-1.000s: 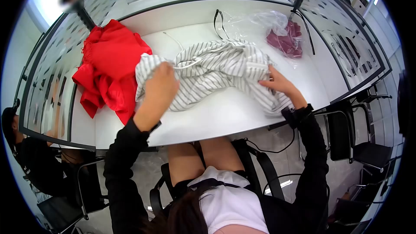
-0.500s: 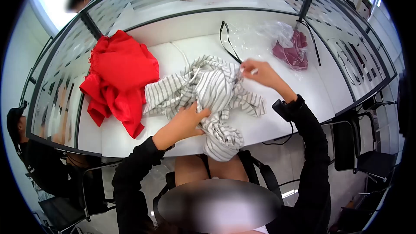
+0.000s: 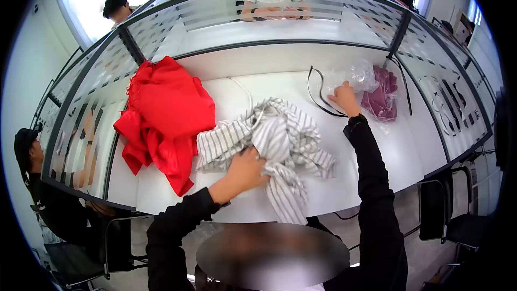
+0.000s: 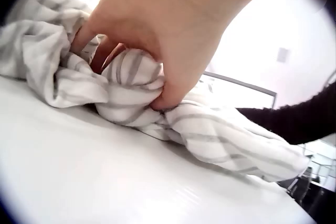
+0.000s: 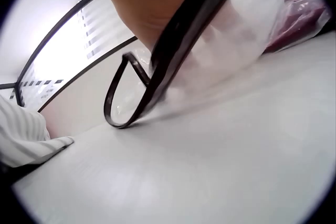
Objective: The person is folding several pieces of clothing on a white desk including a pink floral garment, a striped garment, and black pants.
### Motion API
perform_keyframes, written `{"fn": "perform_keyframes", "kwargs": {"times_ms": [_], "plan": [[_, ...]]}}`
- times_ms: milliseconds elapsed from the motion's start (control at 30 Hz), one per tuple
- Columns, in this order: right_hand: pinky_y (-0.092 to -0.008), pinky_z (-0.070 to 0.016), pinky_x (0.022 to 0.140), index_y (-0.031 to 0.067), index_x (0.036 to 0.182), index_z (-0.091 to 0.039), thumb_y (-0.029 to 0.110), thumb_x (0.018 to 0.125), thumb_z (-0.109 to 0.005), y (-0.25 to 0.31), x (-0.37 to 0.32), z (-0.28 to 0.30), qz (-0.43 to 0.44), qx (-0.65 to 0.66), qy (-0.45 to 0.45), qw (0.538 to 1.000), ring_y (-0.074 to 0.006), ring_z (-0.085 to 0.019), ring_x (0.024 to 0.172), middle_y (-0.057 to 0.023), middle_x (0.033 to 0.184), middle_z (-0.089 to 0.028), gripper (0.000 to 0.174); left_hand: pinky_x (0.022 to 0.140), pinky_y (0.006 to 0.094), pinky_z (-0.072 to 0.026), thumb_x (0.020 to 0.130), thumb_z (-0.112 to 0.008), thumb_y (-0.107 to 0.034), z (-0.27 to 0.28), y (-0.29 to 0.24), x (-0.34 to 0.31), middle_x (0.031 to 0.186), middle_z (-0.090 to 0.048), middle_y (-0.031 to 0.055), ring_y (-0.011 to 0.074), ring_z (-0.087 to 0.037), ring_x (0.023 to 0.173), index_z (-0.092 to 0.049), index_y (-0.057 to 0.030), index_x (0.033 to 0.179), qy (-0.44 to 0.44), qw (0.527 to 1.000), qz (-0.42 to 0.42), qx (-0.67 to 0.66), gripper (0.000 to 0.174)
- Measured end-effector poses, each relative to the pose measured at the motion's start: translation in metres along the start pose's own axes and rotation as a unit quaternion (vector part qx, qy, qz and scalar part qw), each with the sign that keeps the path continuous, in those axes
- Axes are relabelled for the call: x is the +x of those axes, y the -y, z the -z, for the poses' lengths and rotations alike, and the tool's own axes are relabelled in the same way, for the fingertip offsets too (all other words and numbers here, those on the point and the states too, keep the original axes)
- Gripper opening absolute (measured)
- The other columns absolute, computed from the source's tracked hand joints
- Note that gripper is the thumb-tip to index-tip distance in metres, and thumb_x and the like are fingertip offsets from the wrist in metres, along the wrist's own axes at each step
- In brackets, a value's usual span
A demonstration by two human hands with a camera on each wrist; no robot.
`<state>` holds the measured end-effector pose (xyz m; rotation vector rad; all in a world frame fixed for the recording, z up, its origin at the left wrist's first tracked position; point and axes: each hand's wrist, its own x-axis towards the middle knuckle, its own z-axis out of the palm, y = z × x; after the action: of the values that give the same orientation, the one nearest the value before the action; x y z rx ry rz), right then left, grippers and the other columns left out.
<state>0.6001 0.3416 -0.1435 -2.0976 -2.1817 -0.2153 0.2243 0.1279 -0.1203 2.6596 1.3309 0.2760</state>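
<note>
A white garment with grey stripes (image 3: 280,129) lies bunched on the white table, one end hanging toward the front edge. My left hand (image 3: 245,171) grips a fold near its middle. In the left wrist view, the thumb and fingers curl around the bunched striped cloth (image 4: 131,71). Farther right, my right hand (image 3: 346,98) is at the left side of a clear plastic bag (image 3: 362,75). A thin dark strap (image 3: 328,112) loops beside that hand. In the right wrist view the dark strap (image 5: 178,35) crosses in front of the right hand (image 5: 147,3), hiding its fingers, so I cannot tell their grip.
Red cloth (image 3: 167,97) is heaped at the table's left. Maroon cloth (image 3: 381,94) in clear plastic lies at the back right. A low partition with a dark frame (image 3: 258,47) surrounds the table's back and sides. People sit beyond it and at the left.
My right hand has left the striped garment and reached away to the plastic bag. My left hand has moved rightward to the garment's middle. The garment has been gathered up from its longer spread.
</note>
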Motion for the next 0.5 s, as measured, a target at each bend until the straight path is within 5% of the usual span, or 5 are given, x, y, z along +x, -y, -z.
{"fn": "perform_keyframes", "kwargs": {"times_ms": [167, 267, 300, 367, 500], "plan": [[-0.0399, -0.0444, 0.061, -0.0024, 0.06, -0.058, 0.025, 0.065, -0.066, -0.027, -0.011, 0.02, 0.033, 0.044, -0.242, 0.969, -0.0308, -0.057, 0.065, -0.0175, 0.061, -0.056, 0.029, 0.08, 0.0452, -0.0451, 0.066, -0.069, -0.024, 0.017, 0.054, 0.041, 0.119, -0.038, 0.0239, 0.038, -0.049, 0.101, -0.049, -0.003, 0.111, -0.092, 0.979, 0.18, 0.017, 0.054], [-0.0356, -0.0396, 0.053, -0.0016, 0.057, -0.053, 0.019, 0.068, -0.062, -0.007, -0.041, 0.093, -0.08, 0.404, -0.261, 0.873, -0.0235, -0.054, 0.054, -0.013, 0.058, -0.055, 0.025, 0.098, 0.0494, -0.0296, 0.063, -0.076, -0.015, 0.037, 0.058, 0.038, 0.136, -0.017, 0.0264, 0.0465, -0.022, 0.124, -0.038, -0.0047, 0.12, -0.218, 0.974, 0.062, 0.019, 0.07], [-0.0341, -0.042, 0.059, 0.0002, 0.066, -0.059, 0.018, 0.073, -0.06, -0.011, -0.048, 0.109, -0.023, 0.49, -0.221, 0.843, -0.0196, -0.056, 0.062, -0.0076, 0.067, -0.059, 0.019, 0.098, 0.0507, -0.0291, 0.062, -0.077, -0.018, 0.055, 0.046, 0.036, 0.137, -0.015, 0.0257, 0.0459, -0.021, 0.124, -0.036, -0.0066, 0.123, -0.241, 0.97, 0.026, 0.022, 0.074], [-0.0314, -0.0418, 0.075, 0.0032, 0.083, -0.061, 0.011, 0.08, -0.055, 0.038, -0.094, 0.176, 0.299, 0.12, -0.318, 0.892, -0.0198, -0.053, 0.078, -0.005, 0.075, -0.059, 0.011, 0.101, 0.0525, -0.0252, 0.06, -0.081, -0.026, 0.081, 0.023, 0.035, 0.14, -0.009, 0.0247, 0.0452, -0.016, 0.128, -0.031, -0.0142, 0.131, -0.277, 0.959, -0.053, -0.034, 0.088], [-0.0319, -0.0434, 0.08, 0.0028, 0.093, -0.059, 0.015, 0.086, -0.049, 0.114, -0.142, 0.163, 0.418, 0.342, -0.113, 0.834, -0.0213, -0.054, 0.088, -0.0087, 0.091, -0.059, 0.018, 0.104, 0.0527, -0.0185, 0.056, -0.082, -0.039, 0.105, -0.033, 0.027, 0.143, -0.001, 0.024, 0.0447, -0.008, 0.132, -0.029, -0.02, 0.136, -0.285, 0.926, -0.203, -0.145, 0.097]]}}
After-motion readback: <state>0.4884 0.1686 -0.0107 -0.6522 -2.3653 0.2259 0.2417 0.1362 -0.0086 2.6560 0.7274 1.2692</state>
